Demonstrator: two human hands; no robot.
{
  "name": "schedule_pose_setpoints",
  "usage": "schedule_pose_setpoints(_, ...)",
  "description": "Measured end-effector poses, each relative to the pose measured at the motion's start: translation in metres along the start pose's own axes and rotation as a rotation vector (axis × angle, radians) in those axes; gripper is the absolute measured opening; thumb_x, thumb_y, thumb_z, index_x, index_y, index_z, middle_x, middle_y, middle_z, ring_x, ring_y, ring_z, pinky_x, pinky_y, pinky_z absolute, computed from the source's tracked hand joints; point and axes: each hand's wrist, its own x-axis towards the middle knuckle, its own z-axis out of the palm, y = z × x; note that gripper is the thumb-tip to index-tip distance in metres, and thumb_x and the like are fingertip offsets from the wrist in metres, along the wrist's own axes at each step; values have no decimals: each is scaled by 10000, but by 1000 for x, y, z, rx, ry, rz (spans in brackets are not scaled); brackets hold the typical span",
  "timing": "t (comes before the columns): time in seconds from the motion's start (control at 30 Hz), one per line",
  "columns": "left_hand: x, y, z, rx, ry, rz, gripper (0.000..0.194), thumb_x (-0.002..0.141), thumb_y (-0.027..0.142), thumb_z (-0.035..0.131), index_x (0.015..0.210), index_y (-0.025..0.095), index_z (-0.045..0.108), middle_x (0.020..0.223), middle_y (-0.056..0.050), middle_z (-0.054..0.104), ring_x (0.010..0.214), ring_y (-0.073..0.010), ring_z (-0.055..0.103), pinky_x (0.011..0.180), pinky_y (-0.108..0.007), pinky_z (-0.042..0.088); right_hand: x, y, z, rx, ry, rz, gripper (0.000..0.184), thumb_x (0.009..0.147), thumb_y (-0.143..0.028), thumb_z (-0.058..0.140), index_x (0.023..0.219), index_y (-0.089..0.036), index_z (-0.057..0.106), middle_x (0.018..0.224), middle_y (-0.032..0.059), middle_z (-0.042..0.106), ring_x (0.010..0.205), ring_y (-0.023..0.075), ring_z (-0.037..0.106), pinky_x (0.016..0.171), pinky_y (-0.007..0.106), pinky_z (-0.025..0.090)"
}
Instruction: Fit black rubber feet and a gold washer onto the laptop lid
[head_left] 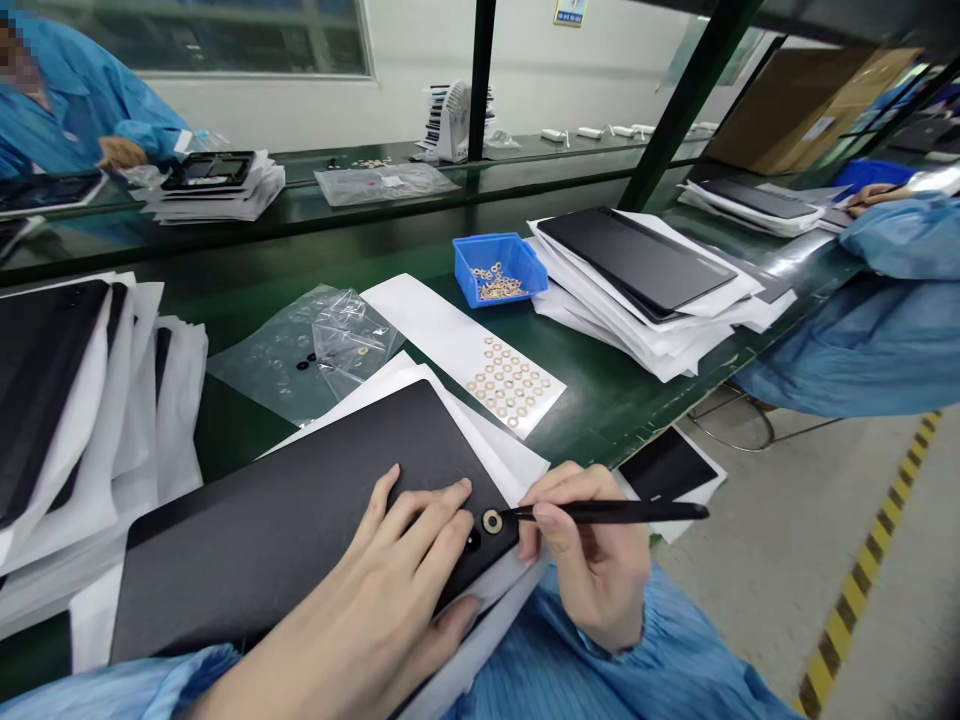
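A black tablet back cover lies at a slant on white sheets in front of me. My left hand rests flat on its right part with the fingers spread, the thumb by the near edge. My right hand is closed around slim black tweezers, held almost level. Their tip touches or nearly touches a gold ring at a round camera opening near the cover's corner. A dark round opening sits beside it, partly behind my left fingers.
Behind lie a white sheet with rows of gold rings, a clear plastic bag and a blue bin of loose rings. Stacks of covers with paper stand left and right. Co-workers' sleeves show at the sides.
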Motion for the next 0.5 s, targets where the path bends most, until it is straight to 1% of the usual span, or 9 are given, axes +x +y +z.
schedule_pose_setpoints(0.1,0,1,1,8,-8,-5,270,927,258,446,1123,121,573,1177,-123,622,1042,-251,586,950,-511,472,-4,-1,3,74,-1,1,120,925,-197,469,819,-202,526,595,-3,525,494,132,534,435,250,423)
schedule_pose_setpoints(0.17,0,2,1,11,2,5,272,934,268,442,1117,114,572,1177,-127,622,1039,-257,592,933,-523,479,-6,-3,2,187,-27,67,143,939,-250,463,818,-199,522,616,-1,538,438,110,504,385,230,393)
schedule_pose_setpoints(0.2,0,3,0,8,-1,10,271,934,272,449,1114,112,572,1174,-127,624,1037,-257,595,932,-526,479,-4,-4,-1,237,-46,92,154,944,-270,458,822,-197,518,628,0,546,415,101,493,367,223,385)
schedule_pose_setpoints(0.27,1,0,-4,-28,-18,19,280,921,294,493,1130,125,572,1173,-111,629,1035,-242,600,955,-497,469,11,-4,-9,246,-86,73,178,944,-289,461,807,-191,516,644,4,560,413,98,509,379,225,404)
schedule_pose_setpoints(0.33,2,-11,-10,-101,-25,0,278,902,333,533,1115,165,594,1164,-75,638,1045,-214,596,966,-408,471,44,2,-19,116,-122,-11,204,923,-303,503,760,-182,526,626,7,566,467,118,558,452,248,453)
schedule_pose_setpoints(0.37,3,-20,-13,-139,-14,-33,259,900,353,530,1080,186,613,1140,-57,648,1042,-203,594,948,-360,477,68,7,-23,26,-142,-23,220,909,-320,528,742,-176,534,616,6,568,488,127,574,493,262,472)
schedule_pose_setpoints(0.4,4,-33,-16,-162,9,-94,239,902,366,512,1021,199,633,1093,-45,663,1019,-197,599,914,-324,483,95,15,-26,-33,-166,-2,243,896,-355,544,732,-175,535,560,-9,552,470,130,563,488,261,469)
schedule_pose_setpoints(0.43,5,-48,-19,-161,38,-201,231,898,370,491,951,203,642,1034,-38,675,983,-197,605,877,-302,482,123,25,-27,-64,-204,38,263,887,-384,545,724,-179,524,518,-22,538,433,125,537,454,252,452)
schedule_pose_setpoints(0.5,6,-80,-25,-103,93,-500,239,873,370,460,821,198,618,889,-32,680,865,-199,616,800,-282,462,182,47,-22,-214,-168,142,262,882,-356,551,693,-185,492,536,-23,546,440,119,536,432,233,434)
